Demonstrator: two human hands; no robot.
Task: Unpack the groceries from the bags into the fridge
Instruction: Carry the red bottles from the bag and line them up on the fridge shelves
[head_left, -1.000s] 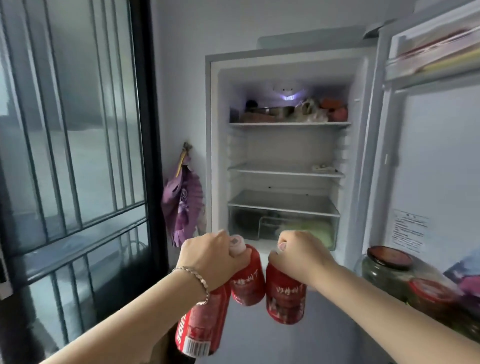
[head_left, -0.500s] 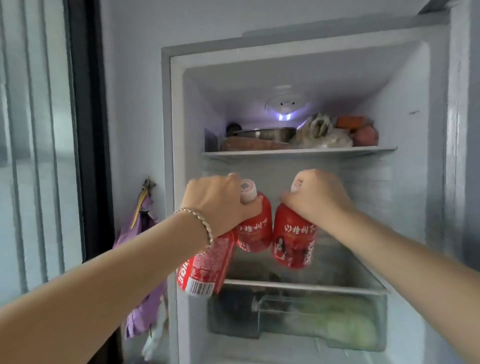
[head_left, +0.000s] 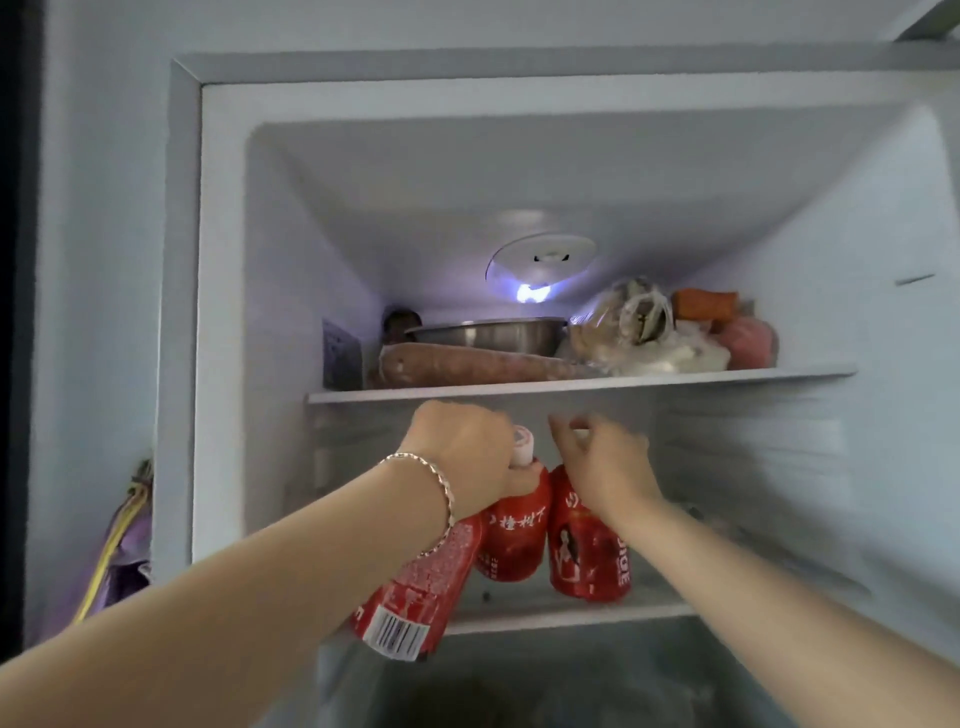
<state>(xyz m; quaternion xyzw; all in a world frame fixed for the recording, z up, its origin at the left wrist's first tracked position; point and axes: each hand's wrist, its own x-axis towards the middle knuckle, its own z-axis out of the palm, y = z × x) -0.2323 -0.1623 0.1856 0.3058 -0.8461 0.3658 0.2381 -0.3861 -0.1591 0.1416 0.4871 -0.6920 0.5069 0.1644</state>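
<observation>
While two red bottles (head_left: 511, 530) are gripped by the left hand (head_left: 465, 452), a third bottle (head_left: 587, 551) is apparently shelved under the loosely spread right hand (head_left: 608, 467).

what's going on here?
A person is loading red drink bottles into the open fridge. The left hand grips a pair of red bottles just below the top shelf. The right hand sits atop a third red bottle above the middle shelf; blur hides whether it grips.
</observation>
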